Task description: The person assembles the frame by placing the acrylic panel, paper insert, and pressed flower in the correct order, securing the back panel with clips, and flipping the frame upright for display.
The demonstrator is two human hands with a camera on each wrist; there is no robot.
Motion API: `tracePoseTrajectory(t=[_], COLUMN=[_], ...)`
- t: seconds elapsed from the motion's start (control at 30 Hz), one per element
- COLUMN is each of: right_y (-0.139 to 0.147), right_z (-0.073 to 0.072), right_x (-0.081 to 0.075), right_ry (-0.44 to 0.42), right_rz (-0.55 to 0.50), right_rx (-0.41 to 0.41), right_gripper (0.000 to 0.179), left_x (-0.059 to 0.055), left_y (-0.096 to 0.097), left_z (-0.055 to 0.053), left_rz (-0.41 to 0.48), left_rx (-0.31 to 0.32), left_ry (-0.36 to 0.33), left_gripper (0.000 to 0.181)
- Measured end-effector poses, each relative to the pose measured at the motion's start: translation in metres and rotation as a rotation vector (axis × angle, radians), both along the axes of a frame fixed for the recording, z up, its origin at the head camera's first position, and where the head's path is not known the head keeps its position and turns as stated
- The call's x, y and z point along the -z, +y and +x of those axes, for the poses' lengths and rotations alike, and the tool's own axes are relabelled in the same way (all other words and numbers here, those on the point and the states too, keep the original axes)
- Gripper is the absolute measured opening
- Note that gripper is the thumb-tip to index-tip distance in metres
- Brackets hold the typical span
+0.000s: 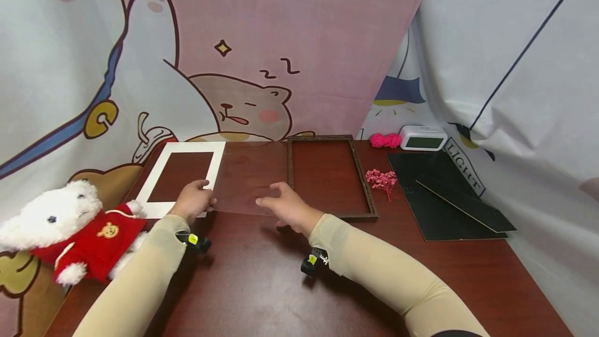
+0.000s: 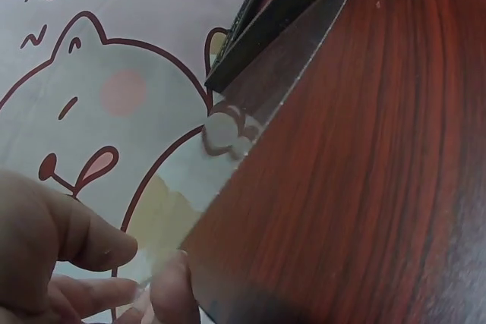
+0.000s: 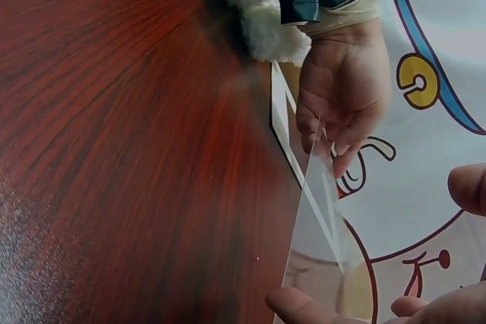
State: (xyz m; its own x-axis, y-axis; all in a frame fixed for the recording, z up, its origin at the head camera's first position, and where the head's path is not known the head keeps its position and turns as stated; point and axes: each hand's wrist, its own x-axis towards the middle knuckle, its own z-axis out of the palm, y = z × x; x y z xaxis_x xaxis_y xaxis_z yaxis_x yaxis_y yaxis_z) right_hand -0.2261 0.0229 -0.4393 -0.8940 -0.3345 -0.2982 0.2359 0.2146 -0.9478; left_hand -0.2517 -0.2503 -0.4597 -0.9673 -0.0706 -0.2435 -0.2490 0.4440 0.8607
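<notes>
A clear sheet lies between my two hands, between a white mat with a rectangular opening and a dark wooden frame. My left hand pinches the sheet's front left corner, as the right wrist view shows, beside the mat's right strip. At the sheet's front right, near the frame's left side, is my right hand. Its thumb and index finger are spread apart, and a fingertip meets the sheet's edge. Whether the sheet is lifted off the table, I cannot tell.
On the left sits a white plush bear in a red top. A black board with a narrower dark piece on it lies right of the frame. Pink dried flowers, pink yarn and a white digital clock are nearby.
</notes>
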Motion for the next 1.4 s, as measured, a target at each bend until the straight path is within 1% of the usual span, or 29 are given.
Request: tracePoseTrajectory(t=[0.17,0.27,0.33,0.4,0.53,0.6,0.73,0.83,1.03,1.13,1.23,1.4], right_y=[0.003,0.007,0.011,0.017,0.028,0.032,0.036,0.038,0.042,0.047,0.054,0.068], right_z=[-0.002,-0.003,-0.004,-0.007,-0.012,-0.015,-0.018,-0.018,-0.021,-0.021,-0.020,-0.018], right_x=[0.000,0.000,0.000,0.001,0.002,0.002,0.003,0.002,0.006,0.007,0.009,0.010], right_ry=[0.000,0.003,0.013,0.023,0.037,0.047,0.047,0.041,0.030,0.015,0.015,0.015], right_rz=[-0.022,-0.029,-0.026,-0.014,0.020,0.024,-0.029,-0.078,-0.149,-0.167,-0.170,-0.174], right_rx=[0.006,0.003,0.000,-0.004,0.014,0.026,0.026,0.032,0.057,0.057,0.040,0.043], right_gripper=[0.077,0.078,0.079,0.080,0.079,0.078,0.079,0.080,0.077,0.076,0.076,0.077], left_x=[-0.002,-0.003,-0.005,-0.008,-0.016,-0.019,-0.024,-0.026,-0.029,-0.031,-0.032,-0.033], left_y=[0.003,0.005,0.005,0.005,0.003,0.002,0.004,0.007,0.016,0.020,0.024,0.034], left_z=[0.001,0.003,0.004,0.006,0.010,0.012,0.018,0.022,0.029,0.033,0.037,0.041], left_rz=[0.021,0.058,0.090,0.142,0.233,0.259,0.284,0.300,0.307,0.304,0.315,0.344], left_rx=[0.033,0.036,0.022,0.001,-0.038,-0.048,-0.058,-0.053,-0.047,-0.054,-0.053,-0.029], left_ry=[-0.012,-0.003,0.009,0.021,0.028,0.029,0.031,0.032,0.070,0.090,0.113,0.151], left_gripper=[0.062,0.066,0.068,0.069,0.067,0.065,0.062,0.062,0.063,0.067,0.070,0.069])
